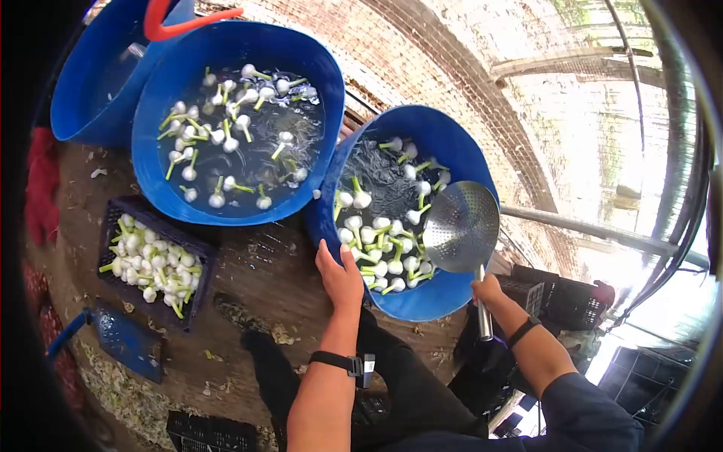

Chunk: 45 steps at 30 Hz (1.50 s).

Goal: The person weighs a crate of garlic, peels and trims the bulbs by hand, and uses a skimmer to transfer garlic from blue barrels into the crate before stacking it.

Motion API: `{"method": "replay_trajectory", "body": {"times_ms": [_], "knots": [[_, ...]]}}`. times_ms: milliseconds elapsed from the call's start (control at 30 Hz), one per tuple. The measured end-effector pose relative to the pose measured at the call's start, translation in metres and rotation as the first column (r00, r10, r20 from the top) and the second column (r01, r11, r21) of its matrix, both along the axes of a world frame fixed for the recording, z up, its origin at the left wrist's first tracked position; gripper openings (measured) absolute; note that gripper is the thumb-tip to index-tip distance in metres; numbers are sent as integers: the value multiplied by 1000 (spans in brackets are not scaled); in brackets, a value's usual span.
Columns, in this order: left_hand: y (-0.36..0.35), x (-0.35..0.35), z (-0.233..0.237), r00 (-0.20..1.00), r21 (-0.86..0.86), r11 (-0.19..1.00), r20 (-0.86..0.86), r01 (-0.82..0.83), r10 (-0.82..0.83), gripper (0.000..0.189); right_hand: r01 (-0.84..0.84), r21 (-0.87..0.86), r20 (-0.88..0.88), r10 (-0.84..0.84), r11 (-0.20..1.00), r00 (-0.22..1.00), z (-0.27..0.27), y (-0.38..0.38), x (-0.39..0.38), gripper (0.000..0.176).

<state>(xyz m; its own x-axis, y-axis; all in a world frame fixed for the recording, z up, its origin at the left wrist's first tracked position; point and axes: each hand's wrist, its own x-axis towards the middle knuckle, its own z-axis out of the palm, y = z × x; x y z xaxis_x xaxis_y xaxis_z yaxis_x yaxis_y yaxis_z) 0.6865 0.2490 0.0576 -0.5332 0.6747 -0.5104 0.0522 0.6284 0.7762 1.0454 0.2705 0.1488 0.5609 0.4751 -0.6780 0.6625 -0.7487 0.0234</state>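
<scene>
My right hand [486, 289] is wrapped round the handle of a large perforated metal skimmer [462, 226]. Its round bowl is above the right side of a blue tub [422, 303] and has no garlic visible on it. White garlic bulbs [395, 266] with short green stems float in that tub's water, most of them crowded at the near side. My left hand [339, 277] rests against the tub's near left side, fingers stretched out and apart, holding nothing.
A second blue tub [233, 218] of water with floating garlic stands to the left. Behind it are another blue tub [90, 113] and an orange-red hose [177, 32]. A dark crate [197, 297] of garlic and a blue dustpan-like tool [128, 343] lie at left.
</scene>
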Motion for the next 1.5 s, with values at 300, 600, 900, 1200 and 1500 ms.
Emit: {"method": "replay_trajectory", "body": {"times_ms": [300,600,900,1200,1500], "knots": [[19,58,-21,910,28,975,-354,-221,217,49,-210,-66,-327,178,975,928,-117,-2,-28,21],[20,65,-26,880,11,976,-430,-216,200,51,-260,-15,-678,181,965,712,-185,50,-97,22],[24,69,-26,876,21,977,-440,-212,199,53,-37,-147,-834,-103,989,542,-158,53,-92,13],[20,67,-24,857,39,980,-480,-195,190,48,100,-234,-891,-255,967,377,-109,31,-71,12],[10,62,-30,878,41,979,-436,-202,199,48,249,-136,-876,-233,959,422,-25,6,-11,20]]}}
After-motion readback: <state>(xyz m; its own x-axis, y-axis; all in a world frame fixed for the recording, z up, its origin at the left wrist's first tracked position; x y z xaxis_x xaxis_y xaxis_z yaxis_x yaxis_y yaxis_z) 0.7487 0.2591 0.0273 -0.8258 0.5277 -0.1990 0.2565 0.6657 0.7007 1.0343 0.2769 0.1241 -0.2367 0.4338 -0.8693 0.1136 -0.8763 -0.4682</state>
